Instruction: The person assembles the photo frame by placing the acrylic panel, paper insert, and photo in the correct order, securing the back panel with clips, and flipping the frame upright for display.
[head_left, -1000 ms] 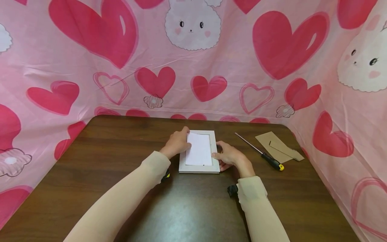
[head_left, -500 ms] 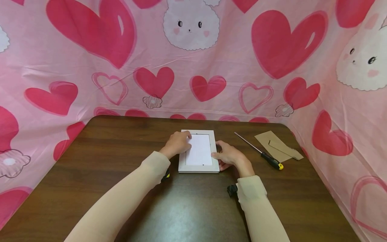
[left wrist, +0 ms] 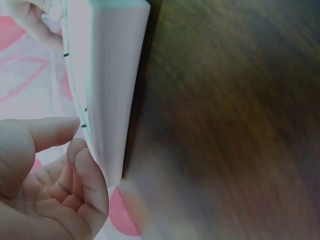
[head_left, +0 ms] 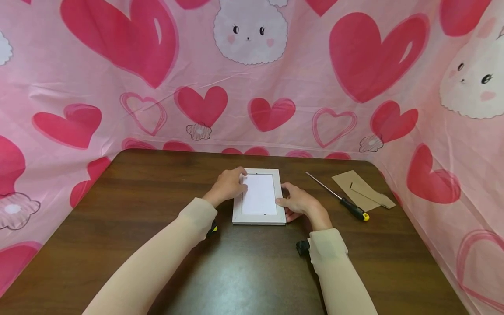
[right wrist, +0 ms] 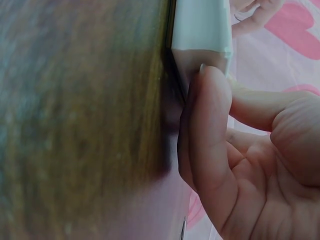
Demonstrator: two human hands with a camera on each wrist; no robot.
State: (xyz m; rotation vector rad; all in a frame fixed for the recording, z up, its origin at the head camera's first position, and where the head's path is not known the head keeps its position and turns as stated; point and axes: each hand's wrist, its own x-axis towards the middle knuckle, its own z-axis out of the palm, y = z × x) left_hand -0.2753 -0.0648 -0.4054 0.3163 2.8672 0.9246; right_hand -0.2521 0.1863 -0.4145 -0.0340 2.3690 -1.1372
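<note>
A white picture frame (head_left: 260,220) lies on the table with a white sheet (head_left: 259,197) flat in its recess. Small dark tabs show along the recess edge. My left hand (head_left: 226,184) is at the frame's upper left, fingers loosely bent beside the sheet. In the left wrist view its thumb and fingertips are by the frame's rim, a gap between them; whether they touch it is unclear. On the other side my right hand (head_left: 300,202) grips the frame, thumb on the rim, fingers against the side wall, as the right wrist view shows.
To the right lies a screwdriver (head_left: 334,195) with a black and yellow handle. Behind it sits a brown backing board (head_left: 351,179) with a stand leg (head_left: 372,195) on it. Pink heart-patterned cloth (head_left: 236,87) borders the wooden table (head_left: 165,197).
The sheet sat skewed over the recess's upper left a second ago; now it lies straight inside. My left hand has shifted slightly left and its fingers have drawn back. The right hand holds still.
</note>
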